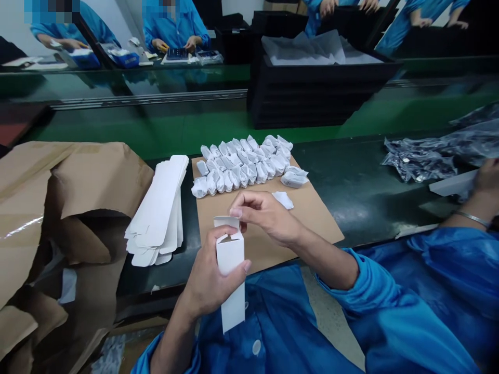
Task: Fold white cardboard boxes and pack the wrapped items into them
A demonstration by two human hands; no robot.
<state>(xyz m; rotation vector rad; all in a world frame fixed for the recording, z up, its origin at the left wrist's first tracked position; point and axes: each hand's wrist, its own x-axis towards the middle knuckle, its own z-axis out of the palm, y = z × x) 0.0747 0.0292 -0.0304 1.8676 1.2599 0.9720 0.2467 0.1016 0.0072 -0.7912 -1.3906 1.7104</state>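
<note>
My left hand [212,280] is wrapped round a tall, narrow white carton [233,306], held upright in front of my body with its top end partly open. At that top, my right hand [268,215] pinches the raised end flap between thumb and fingers. Beyond my hands, rows of small white wrapped packets [237,169] lie on a brown cardboard sheet [312,223]. One wrapped packet [295,177] sits apart at the right of the rows, and a small white piece [284,200] lies just behind my right hand. Flat white carton blanks [156,213] are piled to the left.
A large open cardboard box [97,182] stands at the left. Black stacked trays [312,93] with white sheeting rise at the back. Clear plastic bags [421,156] lie at the right, near a co-worker's hand [487,182]. Several people in blue work across the line.
</note>
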